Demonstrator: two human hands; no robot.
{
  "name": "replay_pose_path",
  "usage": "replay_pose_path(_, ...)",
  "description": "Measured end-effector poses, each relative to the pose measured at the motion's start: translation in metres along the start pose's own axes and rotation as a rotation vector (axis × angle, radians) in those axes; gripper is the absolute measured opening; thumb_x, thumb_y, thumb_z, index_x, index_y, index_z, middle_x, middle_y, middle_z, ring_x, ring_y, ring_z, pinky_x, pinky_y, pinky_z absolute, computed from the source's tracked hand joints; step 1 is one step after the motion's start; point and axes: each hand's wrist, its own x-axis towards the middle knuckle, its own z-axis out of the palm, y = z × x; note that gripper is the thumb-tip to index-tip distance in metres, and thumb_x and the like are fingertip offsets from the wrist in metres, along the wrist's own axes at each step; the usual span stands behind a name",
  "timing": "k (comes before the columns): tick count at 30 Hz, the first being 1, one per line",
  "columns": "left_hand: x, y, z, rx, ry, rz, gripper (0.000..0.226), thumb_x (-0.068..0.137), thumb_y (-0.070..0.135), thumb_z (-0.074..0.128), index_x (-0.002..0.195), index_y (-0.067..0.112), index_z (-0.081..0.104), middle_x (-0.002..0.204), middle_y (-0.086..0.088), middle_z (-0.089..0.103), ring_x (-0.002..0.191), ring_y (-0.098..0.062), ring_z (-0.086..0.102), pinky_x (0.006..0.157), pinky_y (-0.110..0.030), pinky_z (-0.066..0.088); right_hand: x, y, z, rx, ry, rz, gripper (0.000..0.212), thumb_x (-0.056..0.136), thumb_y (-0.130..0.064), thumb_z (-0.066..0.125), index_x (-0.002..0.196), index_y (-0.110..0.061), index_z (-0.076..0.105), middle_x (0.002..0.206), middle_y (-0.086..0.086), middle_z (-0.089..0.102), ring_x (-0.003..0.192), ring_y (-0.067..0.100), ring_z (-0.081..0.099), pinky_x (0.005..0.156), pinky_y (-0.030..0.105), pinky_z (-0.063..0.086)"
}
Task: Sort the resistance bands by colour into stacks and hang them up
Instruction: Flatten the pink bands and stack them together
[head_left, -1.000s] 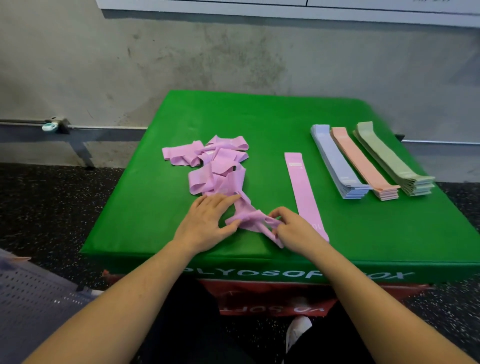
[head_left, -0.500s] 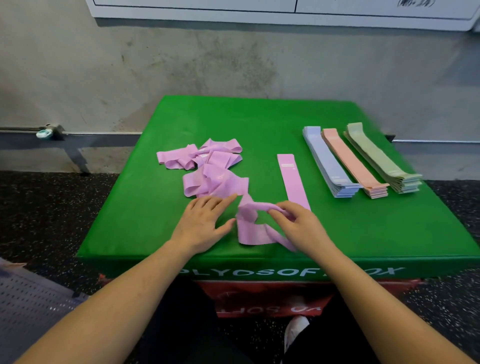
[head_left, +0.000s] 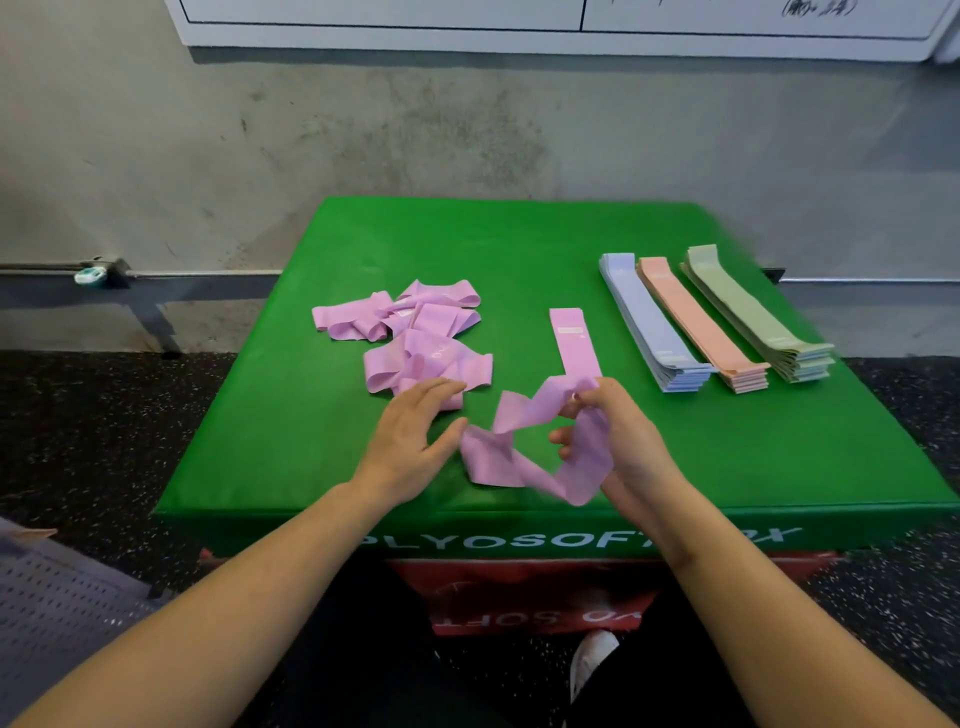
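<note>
A twisted pink elastic resistance band (head_left: 524, 441) hung in a loose loop from our right hand (head_left: 618, 441), whose fingers curled round its upper fold and pinched it just above the near part of the green padded plyo box (head_left: 519, 249); the loop's lower end trailed toward the box's front edge. Our left hand (head_left: 410, 441) lay just beside it with fingers straight and relaxed, holding nothing, its fingertips reaching the near edge of a jumbled heap of pink bands (head_left: 415, 338), too tangled for us to count. One flat pink band (head_left: 571, 338) lay straight behind our right hand. To its right we saw three neat stacks side by side: one of lilac-blue bands (head_left: 649, 322), one of peach bands (head_left: 701, 322) and one of sage-green bands (head_left: 753, 317). The layers in each were too thin for us to count.
</note>
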Motion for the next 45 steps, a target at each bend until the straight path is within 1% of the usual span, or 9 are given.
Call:
replay_pose_path(7, -0.004, 0.079, -0.004, -0.535, -0.157, -0.050, 0.056, 0.083, 0.067, 0.052, 0.135, 0.049, 0.043, 0.138, 0.031, 0.047, 0.130, 0.010, 0.041, 0.104, -0.021, 0.036, -0.016, -0.013, 0.000, -0.123, -0.060, -0.048, 0.006, 0.097, -0.010, 0.051, 0.100, -0.006, 0.055, 0.080, 0.002, 0.063, 0.058, 0.016, 0.051, 0.055, 0.028, 0.040)
replay_pose_path(11, -0.004, 0.113, -0.010, -0.665, -0.140, -0.056, 0.031, 0.081, 0.057, 0.061, 0.105, 0.038, 0.065, 0.095, 0.021, 0.069, 0.090, -0.004, 0.063, 0.086, -0.022, 0.049, -0.028, -0.017, -0.008, -0.285, -0.064, -0.143, 0.006, 0.097, -0.010, 0.055, 0.099, -0.008, 0.061, 0.061, -0.003, 0.051, 0.053, 0.014, 0.043, 0.051, 0.025, 0.034)
replay_pose_path(14, -0.007, 0.121, -0.016, -0.681, -0.099, -0.030, 0.019, 0.089, 0.045, 0.062, 0.089, 0.026, 0.066, 0.070, 0.018, 0.059, 0.068, -0.005, 0.052, 0.068, -0.021, 0.043, -0.038, -0.023, -0.018, -0.409, -0.066, -0.220, 0.004, 0.097, -0.012, 0.060, 0.098, -0.009, 0.062, 0.064, 0.000, 0.047, 0.054, 0.011, 0.038, 0.051, 0.021, 0.033)
replay_pose_path(17, -0.009, 0.126, -0.024, -0.759, -0.071, -0.040, 0.012, 0.095, 0.031, 0.053, 0.095, 0.025, 0.063, 0.088, 0.016, 0.064, 0.083, -0.004, 0.056, 0.076, -0.016, 0.045, -0.048, -0.027, -0.025, -0.531, -0.078, -0.268, 0.009, 0.094, -0.015, 0.066, 0.102, -0.015, 0.062, 0.072, 0.002, 0.055, 0.059, 0.009, 0.044, 0.056, 0.017, 0.040)
replay_pose_path(21, -0.016, 0.135, -0.033, -0.767, -0.014, -0.012, 0.012, 0.090, 0.045, 0.054, 0.088, 0.037, 0.063, 0.094, -0.011, 0.068, 0.091, -0.036, 0.063, 0.089, -0.053, 0.050, -0.059, -0.029, -0.031, -0.699, -0.022, -0.277, 0.019, 0.087, -0.023, 0.075, 0.101, -0.027, 0.063, 0.086, -0.006, 0.067, 0.071, 0.003, 0.058, 0.069, 0.015, 0.048)
replay_pose_path(24, -0.019, 0.142, -0.039, -0.814, -0.030, -0.090, 0.012, 0.086, 0.047, 0.059, 0.082, 0.036, 0.063, 0.086, -0.019, 0.065, 0.081, -0.039, 0.063, 0.084, -0.059, 0.050, -0.066, -0.029, -0.031, -0.613, -0.039, -0.280, 0.016, 0.090, -0.017, 0.071, 0.101, -0.021, 0.062, 0.086, 0.008, 0.064, 0.071, 0.010, 0.054, 0.070, 0.025, 0.046)
replay_pose_path(27, -0.022, 0.147, -0.044, -0.982, -0.096, -0.200, 0.011, 0.090, 0.029, 0.063, 0.084, 0.020, 0.062, 0.079, -0.006, 0.068, 0.068, -0.017, 0.059, 0.069, -0.037, 0.050, -0.073, -0.028, -0.032, -0.585, -0.014, -0.343, 0.006, 0.093, -0.013, 0.067, 0.094, -0.017, 0.063, 0.081, 0.020, 0.057, 0.068, 0.015, 0.048, 0.066, 0.034, 0.040)
replay_pose_path(36, -0.032, 0.154, -0.051, -0.999, -0.184, -0.244, 0.012, 0.074, 0.038, 0.068, 0.064, 0.032, 0.066, 0.066, 0.011, 0.056, 0.061, -0.008, 0.047, 0.057, -0.020, 0.037, -0.084, -0.030, -0.035, -0.428, 0.104, -0.449, 0.025, 0.090, 0.003, 0.065, 0.087, -0.021, 0.061, 0.078, -0.002, 0.068, 0.071, 0.011, 0.058, 0.064, 0.021, 0.047)
replay_pose_path(45, -0.025, 0.161, -0.060, -1.274, -0.239, -0.346, 0.023, 0.088, 0.029, 0.068, 0.068, 0.024, 0.057, 0.052, 0.002, 0.040, 0.040, -0.010, 0.029, 0.038, -0.018, 0.025, -0.095, -0.039, -0.034, -0.216, -0.100, -0.139, 0.007, 0.097, -0.007, 0.056, 0.097, -0.008, 0.049, 0.088, 0.019, 0.076, 0.082, 0.029, 0.075, 0.073, 0.027, 0.058)
